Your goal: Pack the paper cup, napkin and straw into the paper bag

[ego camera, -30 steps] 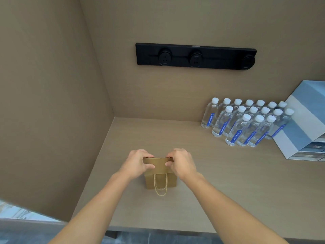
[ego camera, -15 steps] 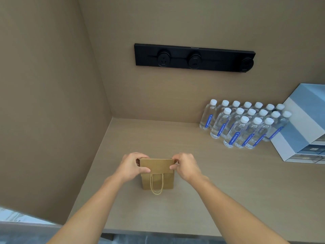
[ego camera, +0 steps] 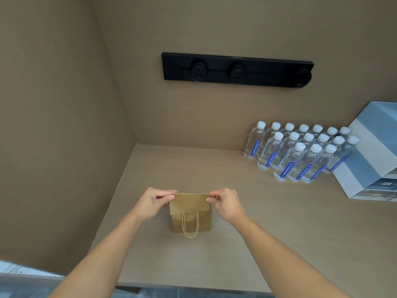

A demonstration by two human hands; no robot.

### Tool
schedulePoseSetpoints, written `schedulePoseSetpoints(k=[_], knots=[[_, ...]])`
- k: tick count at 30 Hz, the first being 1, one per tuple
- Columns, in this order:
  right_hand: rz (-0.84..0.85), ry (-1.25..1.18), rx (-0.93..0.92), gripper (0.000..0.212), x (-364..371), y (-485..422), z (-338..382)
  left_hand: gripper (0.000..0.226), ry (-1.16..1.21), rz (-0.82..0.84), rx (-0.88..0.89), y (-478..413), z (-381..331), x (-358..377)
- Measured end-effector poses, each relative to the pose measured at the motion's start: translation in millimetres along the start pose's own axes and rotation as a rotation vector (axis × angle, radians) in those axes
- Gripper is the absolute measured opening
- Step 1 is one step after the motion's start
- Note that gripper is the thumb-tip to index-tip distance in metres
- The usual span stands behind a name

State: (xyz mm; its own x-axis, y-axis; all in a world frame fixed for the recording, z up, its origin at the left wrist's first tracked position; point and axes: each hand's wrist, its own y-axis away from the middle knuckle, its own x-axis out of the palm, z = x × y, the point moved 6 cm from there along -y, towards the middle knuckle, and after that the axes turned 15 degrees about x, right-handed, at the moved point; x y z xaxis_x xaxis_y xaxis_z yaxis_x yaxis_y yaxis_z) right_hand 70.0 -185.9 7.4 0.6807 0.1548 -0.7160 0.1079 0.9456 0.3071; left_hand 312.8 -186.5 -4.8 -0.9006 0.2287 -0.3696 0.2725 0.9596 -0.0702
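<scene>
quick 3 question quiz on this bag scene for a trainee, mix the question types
1. True or false: the top of the bag is folded over toward the camera.
2. Multiple choice: where does each hand pinch the bag? A) the rope handle B) the two ends of the folded top C) the bottom corners
3. Short answer: what stands in rows at the back right of the counter?

Key
1. True. The flap hangs down the front, above the handle.
2. B. The left hand is at the left end, the right hand at the right end, fingers closed on the paper.
3. Bottles with white caps and blue labels, beside a blue and white box.
</scene>
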Motion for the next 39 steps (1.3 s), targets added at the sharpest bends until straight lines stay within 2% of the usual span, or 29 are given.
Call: schedulePoseSetpoints(k=[5,11,16,20,28,34,39], knots=[[-0.033,0.052,-0.061,0.047,-5,2,3,0.020,0.013,-0.066,0.021,-5,2,4],[-0.082,0.091,-0.079,0.048,-13,3,2,0.022,0.020,-0.119,0.045,-12,-3,14],[-0.052,0.190,-0.105,0.035,-20,4,1,0.019,-0.258,-0.029,0.146,-19,-16,9],[-0.023,0.265,-0.131,0.031,-23,6,6,0.018,-0.463,0.070,0.135,-18,-19,3],[-0.030,0.394,-0.097,0.025,-27,20,24,0.040,-0.865,0.195,0.141,-18,-44,17],[-0.040,0.464,-0.112,0.029,-36,37,45,0.032,-1.001,0.253,0.241,-23,-75,30],[0.027,0.533,-0.085,0.030,-46,45,56,0.029,-1.037,0.349,0.135,-32,-100,33]])
